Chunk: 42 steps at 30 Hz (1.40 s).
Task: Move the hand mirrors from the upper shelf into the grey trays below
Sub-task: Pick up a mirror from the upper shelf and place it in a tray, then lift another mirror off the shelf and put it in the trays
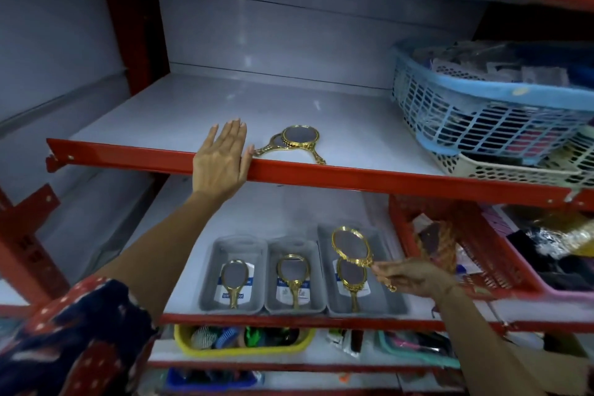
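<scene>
Nearest you, the three grey trays [324, 309] on the lower shelf [289, 318] each already held a gold hand mirror: one in the left tray [234, 281], one in the middle tray [294, 280] and one in the right tray [351, 280]. Your right hand [414, 276] was closed on the handle of a fourth mirror [352, 246], holding it tilted just above the right tray, over the mirror lying there, so that one looked about to go down but was not yet placed. Farther up, your left hand [221, 157] lay flat and spread, holding nothing, palm down across the red front lip of the upper shelf [353, 175], thumb just beside a mirror handle. Two mirrors [294, 141] were left there, overlapping near the lip. By my reckoning you were past halfway, with those two left to bring down.
</scene>
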### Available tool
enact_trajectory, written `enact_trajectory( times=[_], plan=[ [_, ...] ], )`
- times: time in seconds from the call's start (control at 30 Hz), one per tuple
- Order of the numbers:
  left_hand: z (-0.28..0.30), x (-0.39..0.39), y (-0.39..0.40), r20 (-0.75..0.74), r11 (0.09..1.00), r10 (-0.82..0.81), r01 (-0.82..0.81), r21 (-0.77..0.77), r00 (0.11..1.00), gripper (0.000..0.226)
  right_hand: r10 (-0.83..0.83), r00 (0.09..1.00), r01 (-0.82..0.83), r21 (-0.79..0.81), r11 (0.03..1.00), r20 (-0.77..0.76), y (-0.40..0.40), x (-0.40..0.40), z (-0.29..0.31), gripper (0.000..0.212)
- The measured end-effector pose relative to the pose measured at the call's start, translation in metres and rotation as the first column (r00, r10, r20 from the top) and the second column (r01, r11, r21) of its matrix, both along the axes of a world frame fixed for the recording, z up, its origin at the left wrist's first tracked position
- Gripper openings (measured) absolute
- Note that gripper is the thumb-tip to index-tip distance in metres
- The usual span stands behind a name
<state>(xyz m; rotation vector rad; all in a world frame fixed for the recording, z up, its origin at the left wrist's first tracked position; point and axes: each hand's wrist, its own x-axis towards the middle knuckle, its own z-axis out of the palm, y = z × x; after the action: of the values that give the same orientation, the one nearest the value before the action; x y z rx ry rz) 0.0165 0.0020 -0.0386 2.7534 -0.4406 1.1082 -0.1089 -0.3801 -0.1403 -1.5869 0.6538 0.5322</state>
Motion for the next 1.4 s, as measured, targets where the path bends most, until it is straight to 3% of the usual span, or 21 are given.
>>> enact_trajectory(
  times=[0.1,0.27,0.37,0.57,0.77,0.93,1.1,1.17,1.23,1.33,1.4],
  plan=[
    [-0.004,0.003,-0.003,0.102,1.0,-0.003,0.002,0.008,0.995,0.058,-0.089,0.996,0.087,-0.043,0.995,-0.03,0.005,0.001,-0.027,0.029],
    [-0.006,0.012,-0.002,0.225,0.999,-0.01,0.001,0.036,0.974,0.057,-0.119,0.99,0.108,-0.13,0.986,-0.076,0.021,0.011,-0.067,0.007],
    [-0.009,0.017,-0.002,0.281,0.999,-0.016,0.005,0.04,0.96,0.055,-0.132,0.989,0.114,-0.233,0.966,-0.064,0.029,0.013,-0.083,0.021],
    [-0.012,0.021,-0.001,0.364,0.999,-0.009,-0.007,0.044,0.931,0.054,-0.024,1.0,0.01,-0.509,0.861,-0.021,0.039,0.004,-0.081,0.022],
    [-0.013,0.019,-0.002,0.377,1.0,-0.003,-0.008,0.028,0.926,0.053,0.136,0.984,-0.034,-0.623,0.782,0.116,0.055,0.012,-0.02,0.017],
    [-0.012,0.015,-0.003,0.355,1.0,0.002,-0.01,0.019,0.935,0.054,0.327,0.884,-0.064,-0.605,0.793,0.334,0.091,0.026,0.083,0.012],
    [-0.012,0.013,-0.003,0.322,1.0,0.01,-0.019,0.024,0.947,0.055,0.179,0.726,0.122,-0.38,0.917,0.664,0.128,0.051,0.162,0.009],
    [-0.011,0.013,-0.002,0.319,0.999,0.016,-0.026,0.029,0.947,0.055,0.191,0.72,0.191,-0.454,0.87,0.668,0.137,0.075,0.176,0.008],
    [-0.01,0.014,-0.002,0.319,0.999,0.023,-0.034,0.03,0.947,0.054,0.255,0.775,0.201,-0.608,0.768,0.579,0.144,0.101,0.185,0.012],
    [-0.009,0.014,-0.002,0.314,0.999,0.026,-0.038,0.035,0.949,0.053,0.377,0.848,0.106,-0.815,0.569,0.373,0.155,0.128,0.19,0.042],
    [-0.009,0.014,-0.002,0.308,0.998,0.023,-0.038,0.042,0.951,0.052,0.426,0.854,0.048,-0.862,0.505,0.298,0.158,0.138,0.19,0.049]
  ],
)
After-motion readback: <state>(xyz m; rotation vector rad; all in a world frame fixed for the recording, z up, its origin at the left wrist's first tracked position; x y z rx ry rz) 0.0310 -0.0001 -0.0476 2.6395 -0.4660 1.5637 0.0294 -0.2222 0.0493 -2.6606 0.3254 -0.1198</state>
